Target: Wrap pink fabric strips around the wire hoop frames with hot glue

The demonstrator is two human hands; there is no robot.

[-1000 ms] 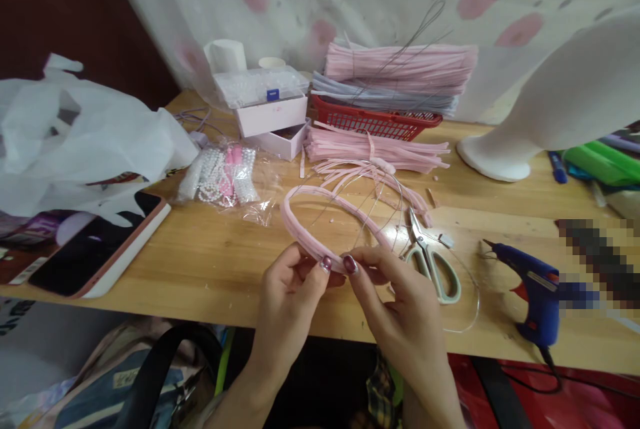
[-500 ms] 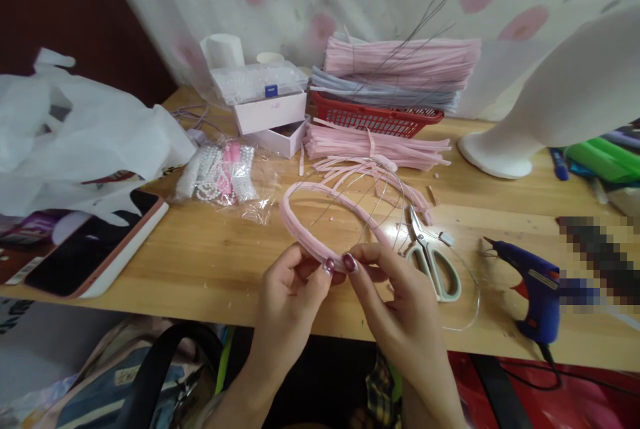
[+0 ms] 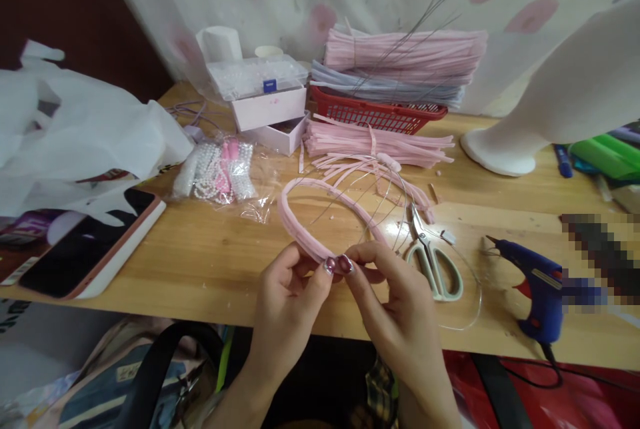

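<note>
A bundle of pink pipe cleaners bent into a loop (image 3: 295,219) is held over the front of the wooden table. My left hand (image 3: 293,292) pinches it at the near side, thumb on top. Close beside it, my right hand (image 3: 395,299) pinches the same loop, and the two thumbnails almost meet. The part under my thumbs is hidden. Just right of my right hand lie scissors (image 3: 434,262) with pale handles. Thin wires and loose pink pipe cleaners (image 3: 345,166) lie behind the loop.
A blue glue gun (image 3: 543,289) lies at the right, near a white foot-shaped stand (image 3: 505,149). Pipe cleaners fill a red basket (image 3: 380,116) at the back. A bag of beads (image 3: 220,172), boxes (image 3: 270,109) and a phone (image 3: 85,249) are at the left.
My right thumb has shifted slightly left, closer to the left thumb. Both hands keep their pinch on the loop, and the view has moved a little.
</note>
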